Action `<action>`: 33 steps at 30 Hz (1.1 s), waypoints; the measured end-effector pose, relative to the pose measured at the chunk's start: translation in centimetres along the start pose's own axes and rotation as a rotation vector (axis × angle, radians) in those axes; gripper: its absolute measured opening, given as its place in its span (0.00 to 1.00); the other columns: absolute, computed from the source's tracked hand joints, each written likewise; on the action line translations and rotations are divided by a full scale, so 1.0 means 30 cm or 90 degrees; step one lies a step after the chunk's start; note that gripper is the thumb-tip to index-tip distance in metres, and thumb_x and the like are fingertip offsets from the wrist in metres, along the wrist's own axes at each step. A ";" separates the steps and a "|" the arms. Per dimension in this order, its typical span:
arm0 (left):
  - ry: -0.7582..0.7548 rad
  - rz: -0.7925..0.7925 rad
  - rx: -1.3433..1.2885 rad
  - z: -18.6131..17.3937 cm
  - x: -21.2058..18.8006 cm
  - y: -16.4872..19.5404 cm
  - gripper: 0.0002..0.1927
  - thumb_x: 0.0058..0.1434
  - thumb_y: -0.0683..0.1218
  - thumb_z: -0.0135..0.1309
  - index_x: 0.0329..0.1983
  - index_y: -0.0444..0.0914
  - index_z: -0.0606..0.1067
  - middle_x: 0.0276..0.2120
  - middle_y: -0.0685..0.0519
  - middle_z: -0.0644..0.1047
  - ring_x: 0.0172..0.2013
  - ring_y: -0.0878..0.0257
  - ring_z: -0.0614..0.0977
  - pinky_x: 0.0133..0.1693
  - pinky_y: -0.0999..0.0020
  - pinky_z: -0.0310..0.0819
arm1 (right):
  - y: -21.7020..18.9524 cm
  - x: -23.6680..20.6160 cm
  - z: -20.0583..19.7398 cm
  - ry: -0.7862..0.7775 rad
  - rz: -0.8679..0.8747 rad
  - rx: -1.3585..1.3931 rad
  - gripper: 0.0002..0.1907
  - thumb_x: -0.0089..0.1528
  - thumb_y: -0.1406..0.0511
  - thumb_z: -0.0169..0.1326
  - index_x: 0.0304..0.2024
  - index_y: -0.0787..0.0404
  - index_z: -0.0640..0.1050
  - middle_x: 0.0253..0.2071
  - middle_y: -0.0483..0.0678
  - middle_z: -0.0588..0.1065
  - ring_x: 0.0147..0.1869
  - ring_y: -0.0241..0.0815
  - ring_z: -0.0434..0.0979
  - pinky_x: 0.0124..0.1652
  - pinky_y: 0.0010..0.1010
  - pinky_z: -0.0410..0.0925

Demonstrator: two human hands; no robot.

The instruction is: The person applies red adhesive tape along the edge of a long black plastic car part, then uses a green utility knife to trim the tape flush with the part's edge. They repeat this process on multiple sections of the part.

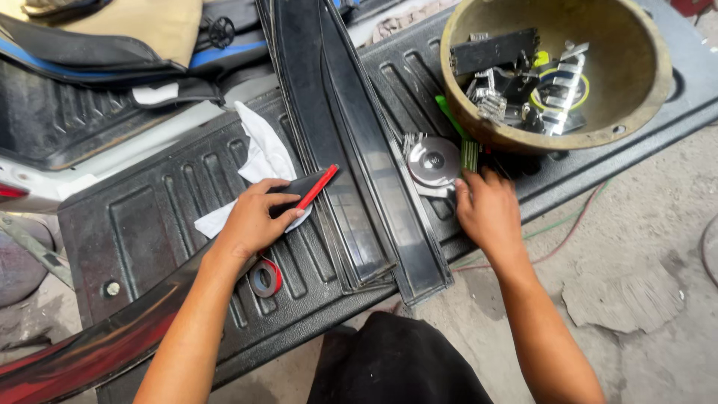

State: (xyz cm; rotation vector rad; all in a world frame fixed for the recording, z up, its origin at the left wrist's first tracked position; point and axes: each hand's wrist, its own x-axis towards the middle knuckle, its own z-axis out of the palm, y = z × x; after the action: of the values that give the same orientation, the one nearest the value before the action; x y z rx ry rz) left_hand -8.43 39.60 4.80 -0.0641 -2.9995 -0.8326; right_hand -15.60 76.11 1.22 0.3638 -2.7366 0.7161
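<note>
My left hand (254, 217) presses on a long black curved trim strip (112, 340) whose end carries red tape (317, 187), over a white cloth (262, 153). A roll of red tape (264, 278) lies just below that wrist. My right hand (488, 209) rests on the ribbed black panel (149, 224), fingertips touching a shiny round metal disc (434, 161) and a green-handled tool (458, 129). Between the hands lie two long glossy black visor strips (359, 164).
A worn brass-coloured bowl (643, 97) at the upper right holds several metal clips and black parts. A vehicle's seat and floor mat (67, 112) fill the upper left. Thin wires (568, 224) cross the concrete ground on the right.
</note>
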 end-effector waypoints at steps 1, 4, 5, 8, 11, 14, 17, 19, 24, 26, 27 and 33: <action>-0.006 -0.012 -0.009 0.004 -0.007 -0.006 0.18 0.55 0.52 0.64 0.46 0.40 0.84 0.56 0.49 0.78 0.53 0.50 0.80 0.54 0.59 0.74 | 0.000 -0.024 0.000 0.011 -0.024 0.004 0.14 0.67 0.61 0.54 0.51 0.60 0.82 0.49 0.60 0.77 0.51 0.65 0.75 0.52 0.50 0.67; -0.001 -0.015 -0.016 0.009 -0.017 -0.027 0.18 0.55 0.52 0.64 0.46 0.41 0.84 0.56 0.49 0.78 0.54 0.50 0.80 0.55 0.59 0.74 | -0.004 -0.082 0.000 0.028 -0.077 0.027 0.12 0.66 0.63 0.53 0.49 0.60 0.82 0.52 0.58 0.78 0.54 0.63 0.75 0.54 0.48 0.67; 0.002 -0.005 -0.009 0.008 -0.019 -0.031 0.18 0.55 0.52 0.64 0.46 0.40 0.84 0.56 0.49 0.78 0.54 0.50 0.79 0.55 0.59 0.73 | -0.010 -0.092 -0.006 0.006 -0.076 0.044 0.12 0.66 0.63 0.53 0.49 0.60 0.82 0.52 0.56 0.78 0.53 0.61 0.75 0.55 0.48 0.67; -0.012 -0.009 -0.019 0.004 -0.028 -0.036 0.18 0.55 0.53 0.64 0.46 0.41 0.84 0.56 0.50 0.78 0.54 0.51 0.79 0.55 0.59 0.73 | -0.052 -0.130 -0.040 -0.024 -0.122 -0.010 0.13 0.60 0.65 0.55 0.46 0.59 0.84 0.49 0.55 0.80 0.50 0.57 0.77 0.56 0.54 0.64; -0.016 -0.004 -0.001 -0.004 -0.029 -0.036 0.18 0.54 0.54 0.64 0.45 0.42 0.84 0.55 0.51 0.78 0.54 0.51 0.79 0.55 0.59 0.72 | -0.097 -0.118 -0.096 -0.082 -0.059 -0.058 0.13 0.60 0.65 0.54 0.45 0.57 0.84 0.42 0.53 0.80 0.48 0.56 0.78 0.53 0.50 0.67; -0.006 0.006 -0.005 -0.020 -0.026 -0.026 0.18 0.53 0.55 0.65 0.45 0.43 0.85 0.55 0.51 0.78 0.54 0.51 0.79 0.55 0.59 0.72 | -0.145 -0.026 -0.136 -0.013 -0.050 0.018 0.13 0.63 0.65 0.53 0.48 0.60 0.82 0.41 0.54 0.79 0.48 0.57 0.78 0.50 0.46 0.70; -0.007 0.011 -0.004 -0.048 -0.026 0.003 0.18 0.52 0.55 0.65 0.44 0.43 0.85 0.54 0.52 0.78 0.54 0.52 0.79 0.56 0.59 0.72 | -0.222 0.131 -0.135 -0.046 -0.059 0.041 0.14 0.63 0.67 0.52 0.50 0.63 0.81 0.42 0.59 0.78 0.46 0.62 0.77 0.46 0.50 0.70; -0.010 0.011 0.001 -0.074 -0.031 0.033 0.19 0.51 0.55 0.66 0.44 0.44 0.85 0.54 0.52 0.78 0.54 0.52 0.78 0.56 0.59 0.71 | -0.297 0.251 -0.118 -0.028 -0.155 0.030 0.17 0.61 0.71 0.49 0.52 0.69 0.79 0.45 0.64 0.77 0.48 0.64 0.78 0.50 0.50 0.70; -0.008 0.018 0.016 -0.144 -0.048 0.101 0.19 0.50 0.56 0.66 0.42 0.44 0.86 0.54 0.51 0.78 0.54 0.51 0.79 0.56 0.59 0.72 | -0.489 0.449 -0.087 -0.318 -0.006 -0.249 0.15 0.59 0.69 0.52 0.46 0.67 0.83 0.47 0.67 0.79 0.53 0.62 0.81 0.52 0.47 0.74; 0.007 0.056 0.015 -0.176 -0.064 0.103 0.18 0.53 0.57 0.65 0.43 0.45 0.86 0.52 0.50 0.79 0.54 0.49 0.78 0.55 0.57 0.71 | -0.524 0.480 -0.061 -0.270 -0.040 -0.278 0.13 0.64 0.66 0.52 0.45 0.63 0.84 0.48 0.63 0.81 0.55 0.61 0.82 0.52 0.49 0.74; 0.010 0.066 0.014 -0.191 -0.076 0.097 0.18 0.54 0.58 0.64 0.44 0.46 0.85 0.52 0.49 0.79 0.54 0.49 0.78 0.55 0.56 0.71 | -0.547 0.498 -0.047 -0.301 -0.009 -0.287 0.14 0.62 0.65 0.54 0.46 0.62 0.84 0.50 0.61 0.80 0.56 0.60 0.81 0.53 0.49 0.74; -0.032 0.058 0.006 -0.231 -0.111 0.039 0.18 0.58 0.59 0.60 0.49 0.50 0.84 0.58 0.51 0.76 0.55 0.50 0.77 0.56 0.55 0.69 | -0.598 0.537 0.042 -0.395 0.057 -0.360 0.21 0.58 0.66 0.58 0.55 0.62 0.80 0.59 0.61 0.77 0.62 0.59 0.77 0.56 0.48 0.71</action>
State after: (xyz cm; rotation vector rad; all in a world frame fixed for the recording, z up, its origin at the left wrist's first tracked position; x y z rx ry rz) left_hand -4.95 36.91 11.22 -0.2219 -3.0197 -0.8193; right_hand -25.21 57.63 13.41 0.3733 -3.3752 -0.2264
